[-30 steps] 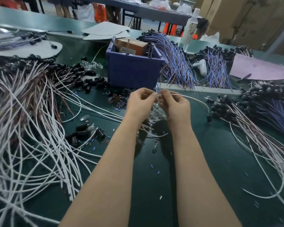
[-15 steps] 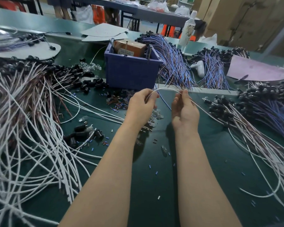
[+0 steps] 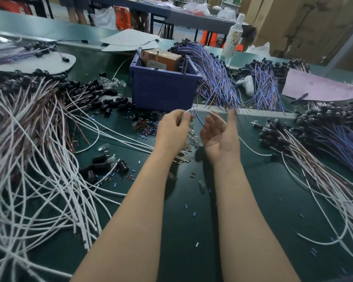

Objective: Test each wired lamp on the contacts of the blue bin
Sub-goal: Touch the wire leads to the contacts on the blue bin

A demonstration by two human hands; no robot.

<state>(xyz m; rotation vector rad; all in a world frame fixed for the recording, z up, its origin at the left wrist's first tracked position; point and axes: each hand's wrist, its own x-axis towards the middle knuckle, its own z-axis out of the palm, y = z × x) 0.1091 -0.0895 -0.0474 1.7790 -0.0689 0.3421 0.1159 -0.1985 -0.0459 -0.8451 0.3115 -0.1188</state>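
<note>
Hands part on one wire
My left hand (image 3: 172, 131) pinches the thin white lamp wire (image 3: 200, 108); my right hand (image 3: 220, 137), pinching it a moment ago, now lies open, palm up, beneath it. The wire hangs just short of the blue plastic bin (image 3: 163, 92), not yet on its metal contacts (image 3: 185, 66).

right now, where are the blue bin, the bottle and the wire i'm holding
bin (image 3: 161, 92): head view, on its front wall
bottle (image 3: 232, 39): head view, on its labelled body
wire (image 3: 200, 108): head view, on the top of its white arc
</note>
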